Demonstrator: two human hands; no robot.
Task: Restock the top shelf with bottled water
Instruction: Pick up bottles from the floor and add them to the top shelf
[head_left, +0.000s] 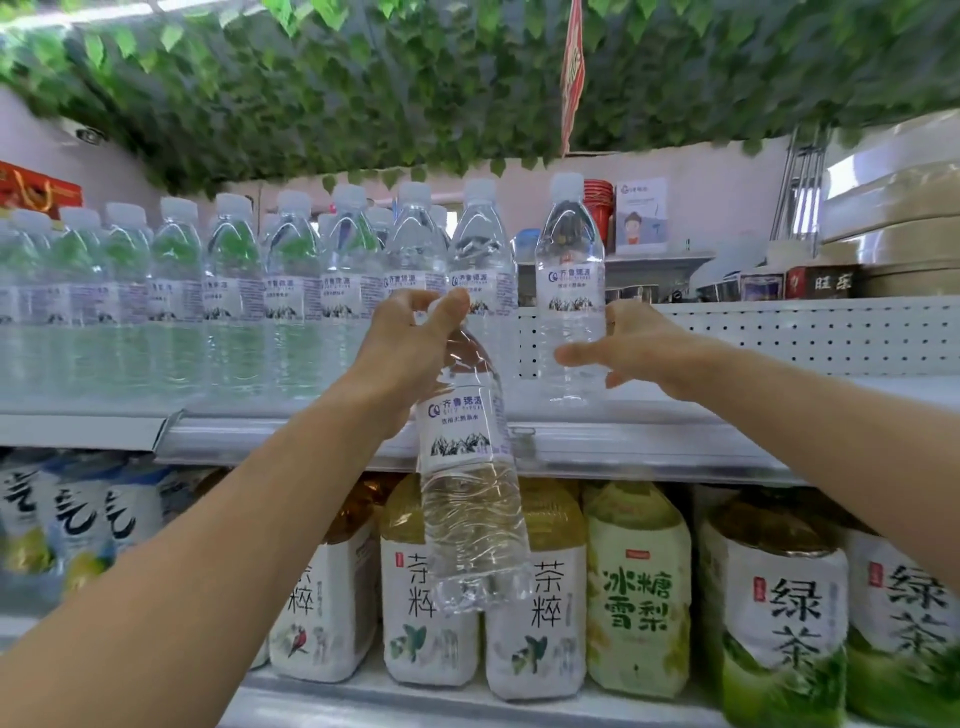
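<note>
My left hand (410, 343) grips a clear water bottle (470, 499) by its neck and cap; the bottle hangs in front of the top shelf's edge (649, 441). My right hand (631, 353) is open with spread fingers beside another water bottle (570, 291), which stands upright on the top shelf at the right end of the row. Whether the fingers touch that bottle is unclear. A long row of water bottles (234, 301) fills the shelf to the left.
Large tea and pear drink bottles (639, 587) crowd the shelf below. To the right on the top shelf is bare perforated backing (779, 338), with boxes and tubs (831, 280) behind. Green leaf garlands (363, 88) hang overhead.
</note>
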